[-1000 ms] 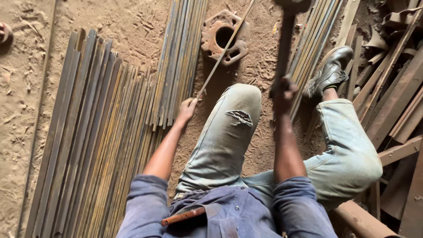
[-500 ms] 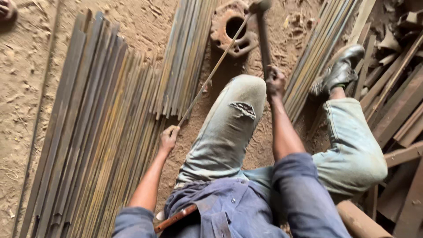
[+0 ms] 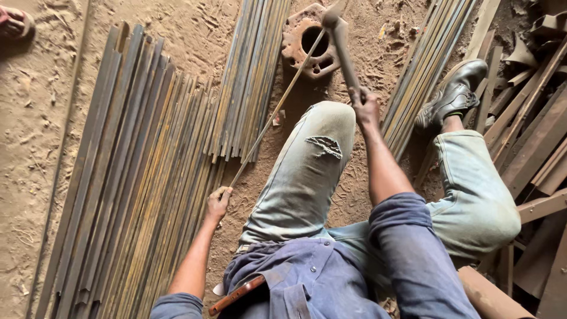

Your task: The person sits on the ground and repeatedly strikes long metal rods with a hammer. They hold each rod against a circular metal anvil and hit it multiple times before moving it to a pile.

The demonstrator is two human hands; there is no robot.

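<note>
Hands closed, left (image 3: 217, 201) gripping thin rod (image 3: 273, 112), right (image 3: 365, 106) gripping hammer (image 3: 341, 44), head over flange (image 3: 310, 41) rim

A sandy dirt floor (image 3: 35, 118) in daylight, with rows of metal strips (image 3: 124, 195) and scrap offcuts (image 3: 531, 147).

Sandy dirt floor (image 3: 35, 147), rows of metal strips (image 3: 136, 189) (rusty), round iron block (image 3: 307, 41), scrap bars (image 3: 531, 142)

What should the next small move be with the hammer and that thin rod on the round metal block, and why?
Probably lift the hammer slightly for another light tap. Its head sits on the thin rod where the tip crosses the round metal block; the right hand grips the handle, the left hand holds the rod's near end.
</note>
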